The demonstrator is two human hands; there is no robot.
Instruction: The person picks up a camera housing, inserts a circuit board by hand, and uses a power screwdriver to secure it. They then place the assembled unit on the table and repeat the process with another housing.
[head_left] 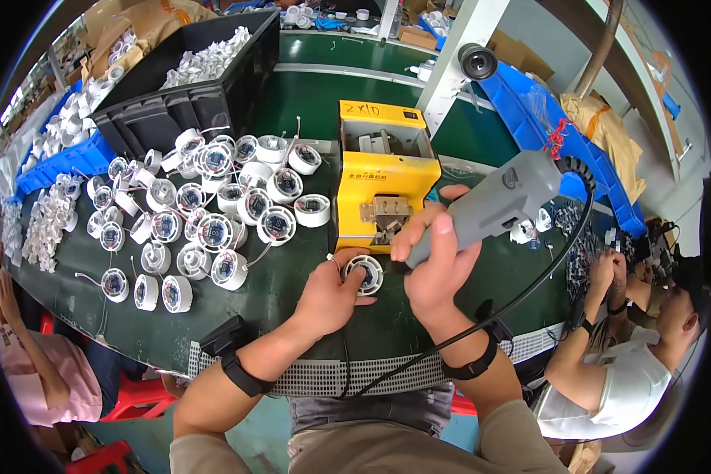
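Note:
My left hand (329, 294) is closed on a small round white housing (363, 276), which has a dark circuit board inside and stays on the green bench. The thumb lies over its open face. In my right hand (442, 265) is a grey corded electric screwdriver (494, 197), held at a slant with its cable end up and to the right. Its lower end points toward the housing; whether the tip touches it I cannot tell. Just behind both hands stands a yellow machine (383, 178) with a metal fixture on its front.
Several similar white housings (213, 233) with wires crowd the bench to the left. A black crate (174, 103) of white parts stands behind them. The screwdriver's black cable (521, 292) crosses over my right forearm. Co-workers sit at left and right, one by a pile of small dark parts (573, 237).

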